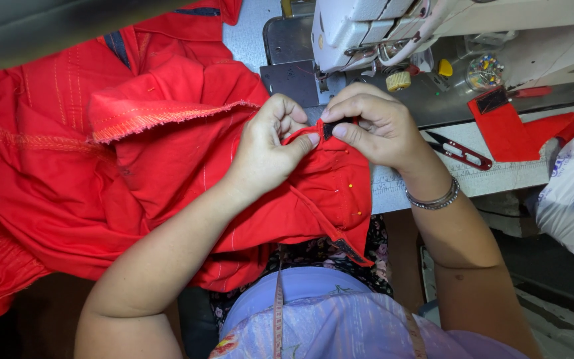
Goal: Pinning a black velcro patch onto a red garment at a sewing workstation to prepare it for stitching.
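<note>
We've got both hands on the red garment (187, 153): left hand (270, 149) and right hand (373, 126) fingers pinching its black-tipped strap (323, 129). Pins remain below our fingers, nothing under the sewing machine (367, 30) yet.

The big red cloth garment (167, 166) looks soft and matt, with a rough, frayed edge. The white sewing machine (367, 26) is smooth and a bit shiny, and the thin silver metal bracelet (434, 198) gleams. The small red-handled snips (463, 151) have smooth plastic grips.
</note>
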